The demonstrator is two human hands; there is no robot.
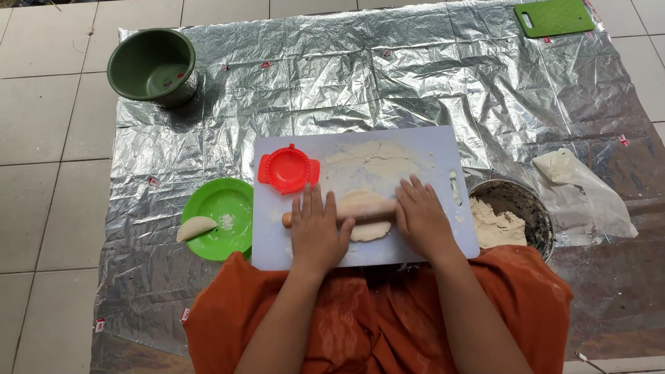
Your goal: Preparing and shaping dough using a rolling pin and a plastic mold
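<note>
Metal bowl (523,201) holds dough, green plate (225,215) one folded dumpling (195,227), green pot (154,66) looks empty; both hands (315,232) (422,220), flat and open, press a partly hidden rolling pin (346,211).

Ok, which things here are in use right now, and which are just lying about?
In use: left hand, right hand, rolling pin, dough round, white board.
Lying about: red press, green plate, green bowl, green board.

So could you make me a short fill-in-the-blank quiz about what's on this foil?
1. Both hands press a wooden ____ over the dough.
2. The folded dumpling lies on a ____ plate.
3. The round red mould sits on the white ____.

Missing words: rolling pin; green; board
</note>
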